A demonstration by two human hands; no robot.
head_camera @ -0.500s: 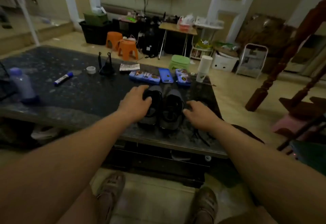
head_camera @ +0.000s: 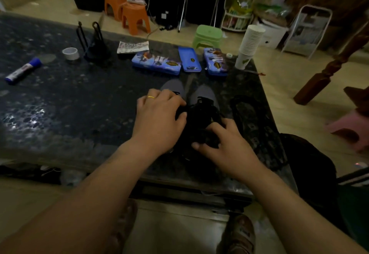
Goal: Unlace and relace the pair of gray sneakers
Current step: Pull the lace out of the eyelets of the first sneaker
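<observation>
Steadying the left sneaker [head_camera: 173,86] under the curled left hand [head_camera: 159,120] and hooking the bent fingers of the right hand [head_camera: 225,143] into the right sneaker [head_camera: 205,95] beside its black laces [head_camera: 201,106], both shoes toes-away near the front edge of the table [head_camera: 79,104], seemingly to begin unlacing.

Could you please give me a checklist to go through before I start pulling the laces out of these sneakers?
1. Left sneaker and right sneaker upright on the table: ok.
2. Left hand holds left sneaker: ok.
3. Right hand holds right sneaker: ok.
4. Laces untied: cannot tell, too dark.
5. End of the laces in either grip: cannot tell.
</observation>
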